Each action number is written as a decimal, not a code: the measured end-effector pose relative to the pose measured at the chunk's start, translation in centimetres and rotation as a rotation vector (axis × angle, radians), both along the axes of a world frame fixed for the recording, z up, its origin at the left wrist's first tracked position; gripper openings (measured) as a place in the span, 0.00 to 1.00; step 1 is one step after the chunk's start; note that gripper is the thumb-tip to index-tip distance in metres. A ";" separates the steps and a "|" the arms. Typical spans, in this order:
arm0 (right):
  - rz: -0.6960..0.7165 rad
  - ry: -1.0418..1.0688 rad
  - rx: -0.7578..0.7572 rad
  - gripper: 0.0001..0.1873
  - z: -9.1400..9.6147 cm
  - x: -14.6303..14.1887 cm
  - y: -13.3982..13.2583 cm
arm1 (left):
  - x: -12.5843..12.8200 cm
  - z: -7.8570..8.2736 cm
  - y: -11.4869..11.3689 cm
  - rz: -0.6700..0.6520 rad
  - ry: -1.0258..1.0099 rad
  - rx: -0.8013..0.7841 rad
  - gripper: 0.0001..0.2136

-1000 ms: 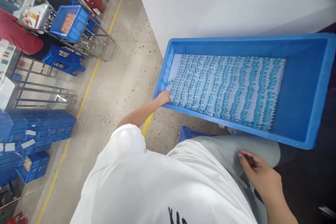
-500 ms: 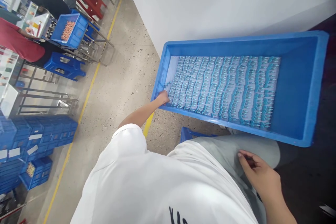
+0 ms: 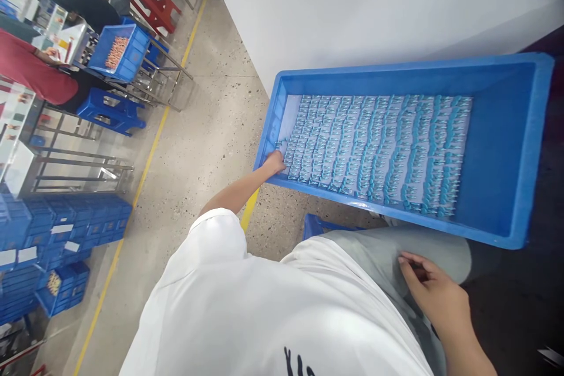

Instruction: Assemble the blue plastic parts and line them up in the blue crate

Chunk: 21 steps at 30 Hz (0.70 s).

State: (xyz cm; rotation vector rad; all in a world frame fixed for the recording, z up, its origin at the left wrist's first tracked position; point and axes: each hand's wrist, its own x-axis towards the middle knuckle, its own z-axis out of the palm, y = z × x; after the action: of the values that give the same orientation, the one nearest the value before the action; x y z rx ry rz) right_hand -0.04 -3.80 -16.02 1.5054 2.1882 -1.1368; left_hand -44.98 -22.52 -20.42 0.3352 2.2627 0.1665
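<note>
A long blue plastic tray (image 3: 400, 67) holds many small light-blue pieces (image 3: 379, 147) with thin pale prongs, set in rows on a whitish sheet (image 3: 288, 114). Over the tray's near left corner reaches my left hand (image 3: 275, 162), its fingers curled down beside the first row. What those fingers hold, if anything, is hidden. A few loose pieces (image 3: 280, 143) lie just beyond it. My right hand (image 3: 436, 291) rests by my thigh, thumb and forefinger tips close together, with nothing visible in it.
A white panel (image 3: 374, 6) stands along the tray's far side. Below the tray shows part of a blue stool (image 3: 314, 226). Across the floor's yellow line (image 3: 152, 158) are stacked blue crates (image 3: 66, 217), seated people, and a blue bin (image 3: 121, 53) of orange-pink pieces.
The whole view has shifted very slightly. Both hands keep their places, and the tray and its rows look the same.
</note>
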 end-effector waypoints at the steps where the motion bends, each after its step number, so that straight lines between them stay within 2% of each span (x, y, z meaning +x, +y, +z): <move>1: -0.001 -0.006 -0.003 0.34 0.0 0.0 0.0 | 0.0 -0.2 0.0 -0.015 0.017 -0.008 0.11; 5: -0.003 -0.009 -0.005 0.35 0.0 -0.2 0.0 | -0.1 -0.5 0.0 -0.066 0.052 -0.039 0.10; 11: 0.003 -0.003 -0.001 0.34 0.0 -0.3 0.0 | 0.1 0.0 0.1 -0.093 0.049 -0.051 0.09; 21: 0.008 0.018 0.020 0.32 -0.4 0.1 -0.1 | 0.5 1.0 0.4 -0.048 0.013 -0.055 0.08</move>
State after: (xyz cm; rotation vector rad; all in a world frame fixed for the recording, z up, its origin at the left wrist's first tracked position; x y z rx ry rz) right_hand 0.03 -3.87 -16.40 1.4981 2.2217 -1.1341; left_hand -44.52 -22.10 -19.41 0.3620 2.2650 0.0770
